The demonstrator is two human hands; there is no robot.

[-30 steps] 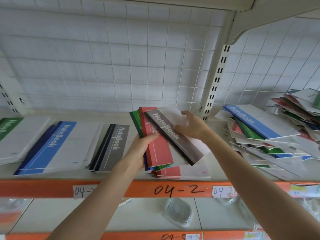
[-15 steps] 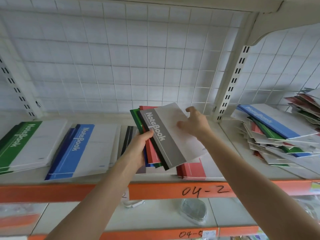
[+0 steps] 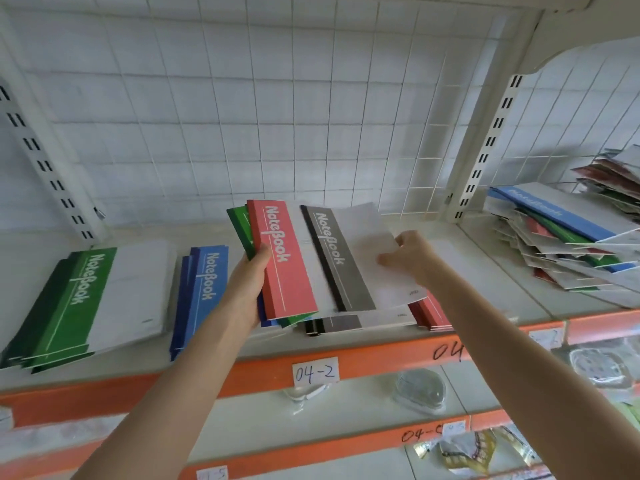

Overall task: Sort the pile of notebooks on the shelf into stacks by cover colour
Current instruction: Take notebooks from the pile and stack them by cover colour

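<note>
In the head view, the left hand (image 3: 247,289) at centre grips a fanned bundle of thin notebooks (image 3: 282,261), a red-banded one on top. At its 3 o'clock, the right hand (image 3: 412,258) pinches the white side of a grey-banded notebook (image 3: 349,261), which overlaps the bundle above the white shelf (image 3: 485,271). On the shelf lie a green stack (image 3: 86,299) at 9 o'clock, a blue stack (image 3: 204,292) beside it, a grey stack (image 3: 346,322) and a red stack (image 3: 429,315) beneath the hands, and the jumbled mixed pile (image 3: 561,244) at 3 o'clock.
</note>
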